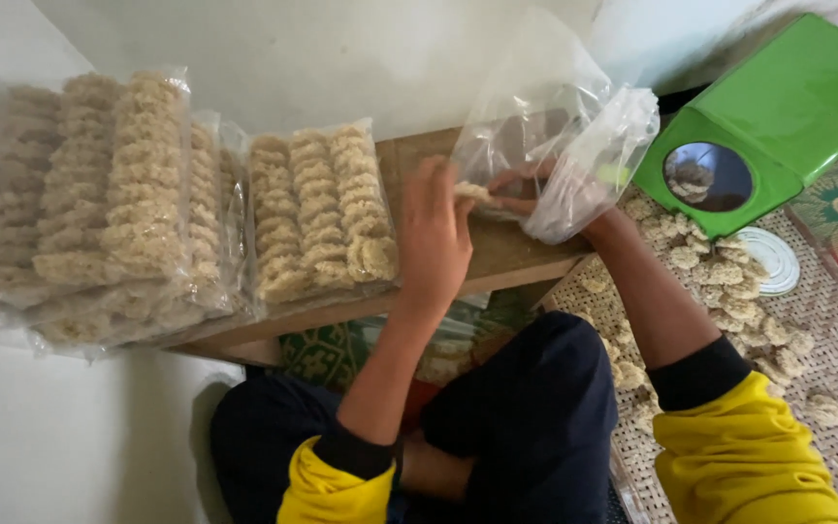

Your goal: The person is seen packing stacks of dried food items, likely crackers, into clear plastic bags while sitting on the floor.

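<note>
While your left hand (434,238) hovers over the desk (497,252), its fingers reach toward a pale cracker (472,192) at the mouth of the clear bag (555,146). You see that hand from the back; the fingers curl loosely forward, and whether the grip pinches the cracker cannot be told from this view. Your right hand (521,189) sits inside the bag, seen through the plastic, fingers bent around the bag's lower opening and touching the cracker end. Its grip looks pressed against the cracker, though the film blurs the detail.

Position of bag: upright, on the right part of the desk, mouth turned toward you.

Left of your hands, one filled pack (322,213) lies flat on the desk with three rows of stacked crackers. Further left, larger filled packs (99,194) lie overlapping, past the desk's left end.

Right of the desk, a woven mat (826,340) carries a loose pile of crackers (720,281), just beside your right forearm. Behind the pile stands a green box (788,107) with a round window. A white lid (773,257) lies flat next to the box. Both sleeves are yellow with dark cuffs. You sit cross-legged in dark trousers, knees under the desk edge.
</note>
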